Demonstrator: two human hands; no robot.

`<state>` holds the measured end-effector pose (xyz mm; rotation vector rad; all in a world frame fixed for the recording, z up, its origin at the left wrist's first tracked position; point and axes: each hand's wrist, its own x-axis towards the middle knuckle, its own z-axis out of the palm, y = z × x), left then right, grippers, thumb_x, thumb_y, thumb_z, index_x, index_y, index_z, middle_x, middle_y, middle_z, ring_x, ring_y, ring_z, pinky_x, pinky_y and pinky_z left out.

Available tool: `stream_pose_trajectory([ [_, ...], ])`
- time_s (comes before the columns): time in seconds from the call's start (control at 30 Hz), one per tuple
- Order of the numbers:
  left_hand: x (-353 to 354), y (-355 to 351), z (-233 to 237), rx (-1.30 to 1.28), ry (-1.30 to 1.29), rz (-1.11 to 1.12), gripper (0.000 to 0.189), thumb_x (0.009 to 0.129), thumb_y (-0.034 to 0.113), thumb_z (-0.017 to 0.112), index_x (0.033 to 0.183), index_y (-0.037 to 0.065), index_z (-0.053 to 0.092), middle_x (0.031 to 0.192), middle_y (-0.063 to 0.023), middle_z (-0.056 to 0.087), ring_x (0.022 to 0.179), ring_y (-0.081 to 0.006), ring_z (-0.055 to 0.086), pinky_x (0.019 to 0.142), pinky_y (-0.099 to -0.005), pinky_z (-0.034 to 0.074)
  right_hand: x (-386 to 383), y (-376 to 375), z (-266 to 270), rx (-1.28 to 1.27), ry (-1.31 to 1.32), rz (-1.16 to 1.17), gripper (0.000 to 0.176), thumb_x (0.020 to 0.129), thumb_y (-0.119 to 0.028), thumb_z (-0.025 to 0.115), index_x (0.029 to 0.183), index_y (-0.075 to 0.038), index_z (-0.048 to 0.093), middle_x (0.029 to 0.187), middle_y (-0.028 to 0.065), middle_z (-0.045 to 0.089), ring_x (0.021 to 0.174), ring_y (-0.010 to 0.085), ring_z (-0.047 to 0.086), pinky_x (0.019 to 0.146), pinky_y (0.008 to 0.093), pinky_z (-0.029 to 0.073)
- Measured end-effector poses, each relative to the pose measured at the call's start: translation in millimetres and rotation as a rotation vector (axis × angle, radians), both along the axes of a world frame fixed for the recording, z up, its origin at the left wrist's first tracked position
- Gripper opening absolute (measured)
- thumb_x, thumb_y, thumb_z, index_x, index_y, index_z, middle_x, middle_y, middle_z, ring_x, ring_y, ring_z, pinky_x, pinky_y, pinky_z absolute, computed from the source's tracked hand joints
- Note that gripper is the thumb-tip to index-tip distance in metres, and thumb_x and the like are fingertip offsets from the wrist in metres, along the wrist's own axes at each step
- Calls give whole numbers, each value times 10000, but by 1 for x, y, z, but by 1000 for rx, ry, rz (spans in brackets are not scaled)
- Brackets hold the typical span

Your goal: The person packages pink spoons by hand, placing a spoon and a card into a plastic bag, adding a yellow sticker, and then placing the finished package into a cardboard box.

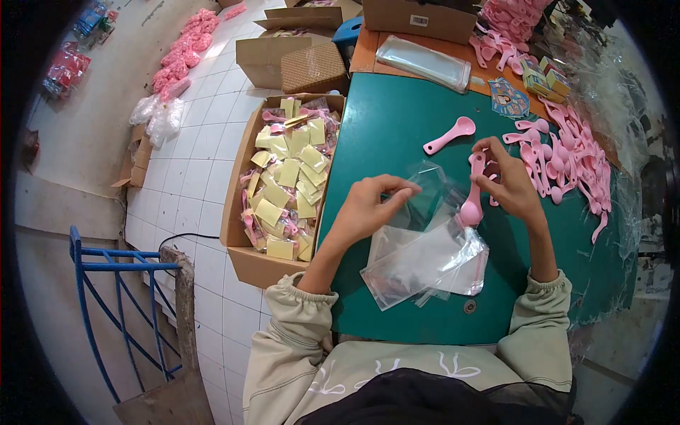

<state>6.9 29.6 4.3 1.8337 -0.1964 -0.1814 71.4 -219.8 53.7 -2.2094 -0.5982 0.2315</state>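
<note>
My left hand (373, 207) is closed in a pinch on the edge of a clear plastic bag (433, 183), whose film stands up off the table. In my right hand (508, 183), thumb and fingers grip pink measuring spoons (472, 198) by the handle end, bowls hanging down; how many is hard to tell. Under both hands lies a loose pile of flat clear bags (425, 258). One pink spoon (451, 134) rests alone beyond them on the green table (397, 106). To the right of my right hand spreads a heap of pink spoons (567, 152).
Left of the table stands a cardboard box (244, 177) full of packed bags with yellowish cards. Toward the back lie a stack of clear sleeves (423, 62), printed cards (508, 98) and small boxes (545, 78). A blue metal frame (113, 265) is at lower left.
</note>
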Motion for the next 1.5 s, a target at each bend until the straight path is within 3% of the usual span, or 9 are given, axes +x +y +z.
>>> stream_pose_trajectory([
  [0.1, 1, -1, 2, -480, 159, -37, 247, 879, 94, 563, 1114, 37, 512, 1064, -71, 609, 930, -138, 596, 752, -246, 486, 1, -2, 11, 46, 67, 11, 342, 792, -61, 625, 1078, -54, 438, 902, 82, 556, 722, 141, 597, 587, 248, 468],
  [0.3, -1, -6, 18, -618, 419, -60, 247, 891, 165, 582, 1104, 55, 520, 1048, -76, 622, 906, -117, 605, 714, -216, 480, -2, -13, 26, 446, 340, 73, 192, 863, -76, 578, 1029, -30, 494, 925, 38, 514, 773, 104, 564, 644, 210, 474],
  [0.43, 0, -9, 13, -627, 410, -38, 246, 874, 197, 611, 1061, 51, 545, 1010, -83, 645, 857, -118, 620, 706, -206, 479, 0, -12, 22, 456, 219, 127, 63, 825, 12, 534, 882, -13, 542, 938, 54, 510, 836, 109, 548, 684, 221, 462],
  [0.6, 0, -10, 12, -595, 385, -59, 267, 835, 166, 658, 1027, 9, 558, 934, -104, 669, 827, -117, 633, 727, -210, 489, -9, -5, 33, 411, 29, 85, 234, 664, 172, 410, 750, -3, 540, 945, 70, 515, 882, 127, 515, 738, 225, 421],
  [0.8, -1, -14, 15, -520, 395, -70, 360, 824, 134, 665, 1123, -22, 540, 915, -103, 673, 831, -125, 637, 769, -234, 492, -18, 1, 37, 386, -2, 159, 275, 567, 189, 373, 708, 10, 526, 919, 90, 539, 865, 143, 514, 706, 220, 407],
  [1.1, -3, -19, 13, -425, 339, -198, 386, 841, 133, 646, 1174, -21, 526, 913, -109, 675, 825, -128, 643, 738, -245, 504, -27, 7, 40, 286, -7, 201, 261, 580, 190, 361, 705, 23, 518, 896, 100, 550, 826, 155, 524, 678, 231, 408],
  [1.2, -4, -22, 10, -501, 359, -171, 386, 840, 131, 646, 1168, -32, 525, 900, -121, 678, 807, -124, 642, 726, -242, 506, -25, 6, 37, 516, -12, 42, 253, 592, 190, 357, 703, 26, 515, 861, 103, 552, 817, 159, 523, 700, 231, 409],
  [1.4, -5, -21, 17, -483, 332, -121, 383, 824, 125, 663, 1152, -26, 534, 877, -105, 683, 800, -116, 640, 719, -247, 507, -30, 5, 42, 362, -73, 87, 244, 589, 181, 359, 711, 33, 511, 837, 107, 550, 802, 162, 519, 728, 234, 416],
  [1.5, -4, -21, 13, -486, 327, -137, 375, 827, 120, 660, 1158, -7, 537, 882, -88, 683, 805, -103, 632, 739, -246, 499, -30, 7, 41, 379, 4, 128, 249, 575, 178, 369, 711, 27, 514, 849, 101, 559, 796, 154, 519, 662, 234, 412],
])
